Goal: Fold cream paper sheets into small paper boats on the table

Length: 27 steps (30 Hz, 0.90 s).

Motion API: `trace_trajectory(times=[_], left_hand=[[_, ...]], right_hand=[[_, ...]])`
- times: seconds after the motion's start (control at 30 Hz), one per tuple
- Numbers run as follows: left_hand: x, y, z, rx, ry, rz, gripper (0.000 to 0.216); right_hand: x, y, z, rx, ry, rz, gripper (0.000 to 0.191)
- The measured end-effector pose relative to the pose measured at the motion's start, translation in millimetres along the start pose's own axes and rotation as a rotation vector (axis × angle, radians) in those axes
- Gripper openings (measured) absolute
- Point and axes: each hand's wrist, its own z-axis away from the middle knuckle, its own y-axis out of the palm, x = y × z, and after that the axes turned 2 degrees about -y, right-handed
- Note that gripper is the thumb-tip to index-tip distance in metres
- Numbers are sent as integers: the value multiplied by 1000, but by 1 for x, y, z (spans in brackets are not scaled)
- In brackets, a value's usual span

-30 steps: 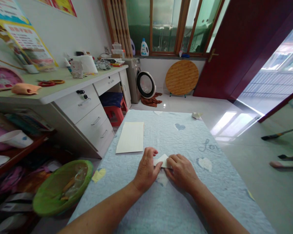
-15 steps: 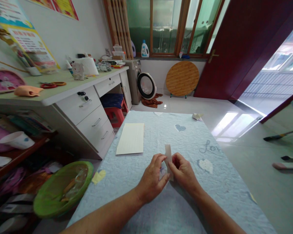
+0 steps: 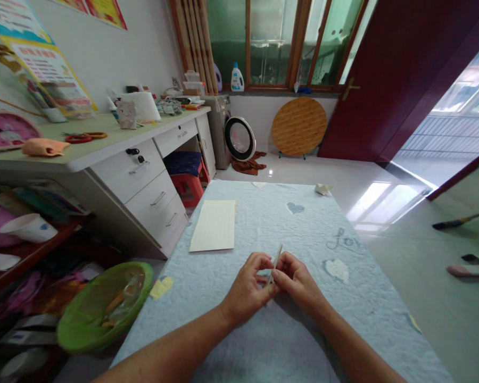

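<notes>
The folded paper [image 3: 278, 256], broadside half a second ago, now shows a thin, pale edge, which suggests a turn to work another side. The left hand [image 3: 247, 290] and right hand [image 3: 299, 279] pinch it, slanting, above a puckered, soft-looking blue cloth [image 3: 259, 231]. Beyond the hands lies a flat, straight-edged, faintly lined cream pad [image 3: 214, 226].

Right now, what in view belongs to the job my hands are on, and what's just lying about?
Part of the job:
paper strip, held by left hand and right hand
probably pale paper, on the blue cloth

Lying about:
scissors and pink clock on the desk
green basket
white bottle on the windowsill
</notes>
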Motion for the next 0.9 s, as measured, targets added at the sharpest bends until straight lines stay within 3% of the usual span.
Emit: trace_trajectory(times=[0.33, 0.5, 0.7, 0.9], left_hand=[[-7, -5, 0, 108, -65, 278, 23], [-5, -3, 0, 108, -61, 349, 26], [-2, -1, 2, -51, -23, 159, 30], [1, 8, 4, -164, 79, -33, 47]], right_hand=[[-1, -2, 2, 26, 0, -72, 34], [0, -2, 3, 14, -36, -55, 27], [-1, 0, 4, -100, -143, 135, 9], [-6, 7, 5, -329, -179, 476, 15]])
